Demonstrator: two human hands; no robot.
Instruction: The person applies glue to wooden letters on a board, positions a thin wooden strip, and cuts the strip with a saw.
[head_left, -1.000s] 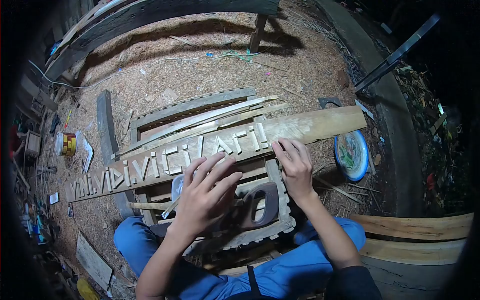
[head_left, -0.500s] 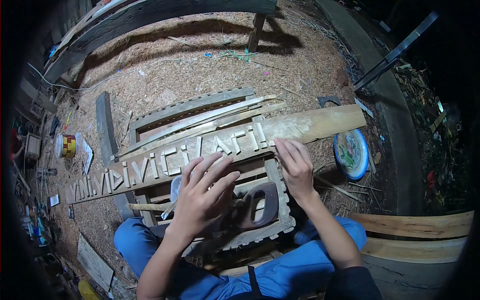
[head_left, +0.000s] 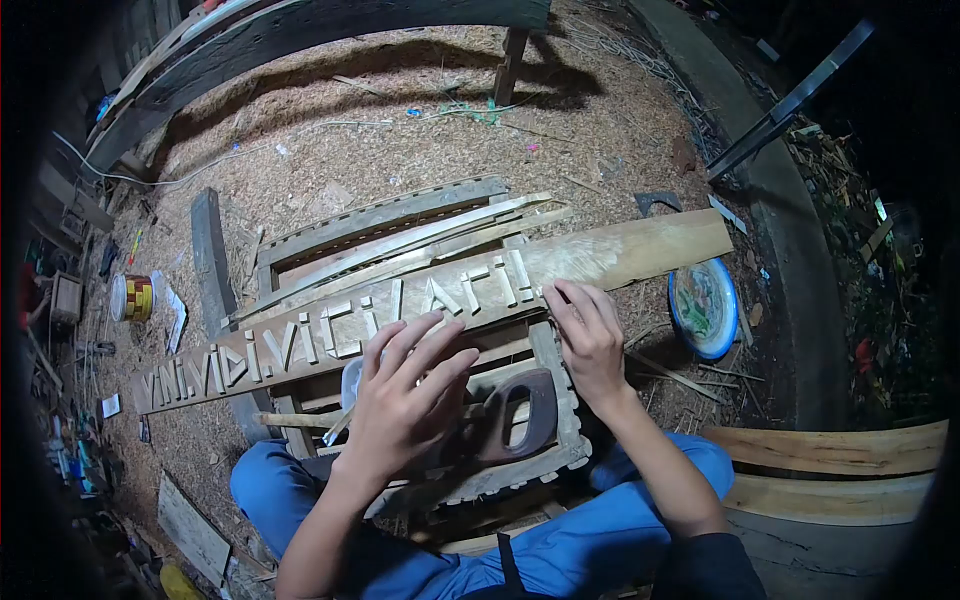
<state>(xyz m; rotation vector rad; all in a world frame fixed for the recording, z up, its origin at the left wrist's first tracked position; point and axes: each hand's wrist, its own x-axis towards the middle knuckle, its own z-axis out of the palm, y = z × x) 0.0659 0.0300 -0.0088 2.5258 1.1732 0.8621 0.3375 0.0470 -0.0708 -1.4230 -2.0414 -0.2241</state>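
a long board (head_left: 640, 250) lies slantwise across a low slatted frame (head_left: 568, 452) in front of the person, with thin wooden strips (head_left: 397, 297) set along it as letters. the right hand (head_left: 588, 340) has its thumb and fingers drawn together at the board's lower edge, just beside the last upright strip (head_left: 523, 272); whether a small piece sits between the fingertips cannot be told. the left hand (head_left: 412, 385) is open, fingers spread and seemingly bare, near the board's lower edge and above the saw (head_left: 543, 410); whether it touches the board is unclear. to do this fine placing well, i would nudge with the fingertips only, match the foot and slant of the neighbouring strips, and press straight down rather than sideways. nothing shows whether the strips are glued, so it seems wise to treat them as loose, keep both wrists clear of the row, and let the left hand steady the board without leaning on a letter. as for writing, the strips read roughly "vini.vidi.vi", then an angular letter that may be a c, an "i", a slanting strip, "ari" and one or two marks like exclamation points. the tin (head_left: 133, 297) at the left wears a yellow and red label, too small to read.
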